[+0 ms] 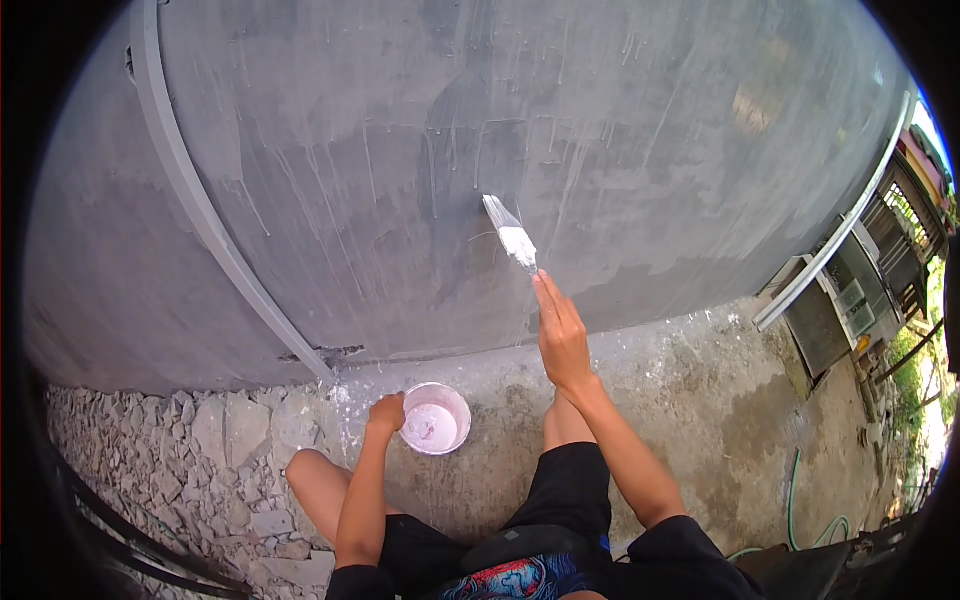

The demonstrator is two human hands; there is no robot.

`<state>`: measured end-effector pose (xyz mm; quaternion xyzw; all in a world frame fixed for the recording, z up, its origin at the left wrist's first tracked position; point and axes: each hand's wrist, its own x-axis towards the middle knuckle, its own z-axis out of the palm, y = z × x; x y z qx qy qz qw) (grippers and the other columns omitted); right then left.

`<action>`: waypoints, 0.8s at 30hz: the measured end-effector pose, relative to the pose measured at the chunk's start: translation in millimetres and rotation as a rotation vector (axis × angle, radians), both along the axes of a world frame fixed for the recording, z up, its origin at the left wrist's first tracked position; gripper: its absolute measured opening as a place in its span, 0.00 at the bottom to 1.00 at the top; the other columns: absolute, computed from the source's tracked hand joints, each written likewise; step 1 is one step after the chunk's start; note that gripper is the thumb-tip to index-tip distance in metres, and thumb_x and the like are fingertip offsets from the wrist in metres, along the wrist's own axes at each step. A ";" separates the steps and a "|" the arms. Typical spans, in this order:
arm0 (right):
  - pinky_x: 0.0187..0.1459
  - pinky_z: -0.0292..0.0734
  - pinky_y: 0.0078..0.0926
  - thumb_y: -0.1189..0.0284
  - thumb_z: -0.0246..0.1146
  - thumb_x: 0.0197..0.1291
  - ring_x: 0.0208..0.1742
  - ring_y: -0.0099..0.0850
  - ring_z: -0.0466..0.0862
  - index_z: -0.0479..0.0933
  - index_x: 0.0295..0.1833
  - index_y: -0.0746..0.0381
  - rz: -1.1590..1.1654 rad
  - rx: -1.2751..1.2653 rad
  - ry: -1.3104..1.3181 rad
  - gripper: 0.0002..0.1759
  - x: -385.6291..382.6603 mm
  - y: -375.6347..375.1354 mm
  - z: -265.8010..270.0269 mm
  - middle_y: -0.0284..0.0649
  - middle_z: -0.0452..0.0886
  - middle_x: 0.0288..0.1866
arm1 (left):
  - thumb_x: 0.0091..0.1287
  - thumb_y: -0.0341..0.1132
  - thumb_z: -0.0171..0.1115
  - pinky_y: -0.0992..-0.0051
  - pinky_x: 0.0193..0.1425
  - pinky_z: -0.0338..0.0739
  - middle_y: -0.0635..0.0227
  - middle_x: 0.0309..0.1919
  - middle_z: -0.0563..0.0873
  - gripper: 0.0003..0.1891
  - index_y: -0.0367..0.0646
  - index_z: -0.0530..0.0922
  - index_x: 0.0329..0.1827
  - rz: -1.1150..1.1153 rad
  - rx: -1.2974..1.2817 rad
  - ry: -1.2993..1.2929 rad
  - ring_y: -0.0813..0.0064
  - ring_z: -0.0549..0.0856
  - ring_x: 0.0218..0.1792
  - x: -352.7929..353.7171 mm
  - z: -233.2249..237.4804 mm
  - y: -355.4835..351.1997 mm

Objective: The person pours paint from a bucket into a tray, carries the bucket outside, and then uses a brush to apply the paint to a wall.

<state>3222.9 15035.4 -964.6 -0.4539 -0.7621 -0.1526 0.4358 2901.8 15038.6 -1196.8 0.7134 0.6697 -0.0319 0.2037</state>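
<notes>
My right hand (pixel 563 335) is closed around the handle of a paintbrush (pixel 517 243), its bristles and ferrule coated in white paint. The brush points up and to the left, its tip right at the grey wall (pixel 360 200), where wet streaks and drips run down. Low on the left, my left hand (pixel 387 411) grips the side of a small pinkish-white bucket (pixel 463 420). Pale paint lies in the bottom of that bucket.
A pipe (pixel 215 225) runs down the wall on the left; a second pale pipe (pixel 845 235) stands at right. Broken stones (pixel 170 470) cover the left ground beside stained concrete (pixel 720 430). A green hose (pixel 793 500) and a dark cabinet-like box (pixel 822 312) are at right.
</notes>
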 end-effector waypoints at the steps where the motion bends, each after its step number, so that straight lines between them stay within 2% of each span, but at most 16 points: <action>1: 0.53 0.78 0.40 0.91 0.54 0.54 0.50 0.48 0.80 0.66 0.69 0.70 -0.022 -0.034 0.013 0.33 -4.6 -2.8 -7.8 0.51 0.72 0.69 | 0.64 0.31 0.57 0.54 0.56 0.80 0.48 0.51 0.84 0.18 0.44 0.76 0.58 0.011 -0.012 0.000 0.48 0.84 0.53 -1.1 -4.2 1.3; 2: 0.53 0.78 0.40 0.91 0.54 0.54 0.50 0.48 0.80 0.66 0.69 0.70 -0.019 -0.032 0.013 0.33 -6.3 -2.4 -19.7 0.51 0.72 0.69 | 0.63 0.34 0.61 0.54 0.56 0.79 0.48 0.52 0.84 0.21 0.46 0.75 0.61 0.024 -0.022 -0.001 0.47 0.83 0.54 -2.1 -5.8 2.6; 4: 0.51 0.79 0.40 0.92 0.54 0.50 0.48 0.46 0.79 0.61 0.73 0.70 -0.022 -0.187 -0.098 0.39 -7.7 1.7 -51.3 0.50 0.65 0.74 | 0.63 0.35 0.61 0.54 0.56 0.79 0.48 0.52 0.84 0.21 0.46 0.75 0.61 0.025 -0.016 -0.004 0.47 0.83 0.54 -3.6 -8.5 3.3; 8: 0.50 0.80 0.40 0.92 0.55 0.49 0.46 0.47 0.79 0.60 0.73 0.71 0.001 -0.319 -0.172 0.40 -18.1 -0.3 -97.6 0.49 0.64 0.75 | 0.63 0.36 0.63 0.54 0.57 0.79 0.48 0.52 0.84 0.22 0.46 0.75 0.61 0.017 -0.021 -0.013 0.47 0.83 0.54 -3.3 -9.2 2.9; 10: 0.52 0.78 0.43 0.93 0.53 0.48 0.46 0.51 0.79 0.61 0.72 0.69 -0.002 -0.510 -0.207 0.41 -22.3 -1.7 -117.2 0.51 0.66 0.73 | 0.63 0.36 0.63 0.54 0.57 0.79 0.48 0.52 0.84 0.22 0.46 0.75 0.61 0.025 -0.022 -0.019 0.47 0.83 0.54 -1.4 -4.3 0.7; 12: 0.52 0.79 0.44 0.92 0.53 0.47 0.47 0.52 0.79 0.62 0.71 0.70 0.008 -0.565 -0.232 0.39 -22.1 -0.9 -134.3 0.52 0.67 0.72 | 0.63 0.35 0.63 0.55 0.57 0.79 0.48 0.52 0.84 0.22 0.46 0.75 0.61 0.030 -0.020 -0.024 0.47 0.83 0.54 0.5 -0.1 -1.2; 14: 0.53 0.79 0.44 0.92 0.54 0.47 0.48 0.52 0.79 0.64 0.69 0.71 0.019 -0.617 -0.259 0.38 -22.4 -4.9 -141.9 0.53 0.68 0.71 | 0.64 0.31 0.55 0.54 0.55 0.80 0.48 0.51 0.84 0.17 0.43 0.76 0.57 -0.013 -0.010 -0.046 0.48 0.84 0.53 -0.2 0.4 -2.1; 15: 0.54 0.79 0.44 0.92 0.54 0.47 0.49 0.53 0.79 0.65 0.68 0.72 0.057 -0.625 -0.269 0.37 -21.4 -5.3 -144.6 0.54 0.69 0.70 | 0.64 0.31 0.55 0.54 0.55 0.80 0.48 0.51 0.84 0.17 0.43 0.76 0.57 -0.006 -0.006 -0.049 0.48 0.84 0.53 -0.6 1.1 -0.2; 20: 0.55 0.78 0.45 0.92 0.53 0.47 0.54 0.54 0.79 0.67 0.67 0.72 0.147 -0.618 -0.270 0.35 -32.0 1.6 -117.0 0.56 0.72 0.67 | 0.63 0.35 0.60 0.53 0.55 0.80 0.50 0.51 0.84 0.17 0.44 0.77 0.56 -0.027 -0.022 -0.087 0.48 0.84 0.53 0.3 -2.4 -0.6; 23: 0.56 0.78 0.45 0.92 0.53 0.48 0.54 0.54 0.80 0.68 0.67 0.71 0.189 -0.512 -0.176 0.35 -45.4 21.2 -80.5 0.54 0.73 0.67 | 0.63 0.37 0.62 0.54 0.55 0.80 0.50 0.51 0.84 0.18 0.44 0.77 0.55 -0.061 -0.012 -0.121 0.48 0.84 0.53 1.3 3.0 -3.0; 24: 0.54 0.79 0.43 0.92 0.53 0.49 0.51 0.52 0.80 0.68 0.66 0.72 0.197 -0.378 -0.140 0.33 -50.4 22.4 -59.2 0.52 0.73 0.67 | 0.63 0.37 0.62 0.54 0.55 0.80 0.50 0.51 0.84 0.18 0.44 0.77 0.55 -0.056 -0.012 -0.120 0.48 0.84 0.53 1.2 2.4 -3.2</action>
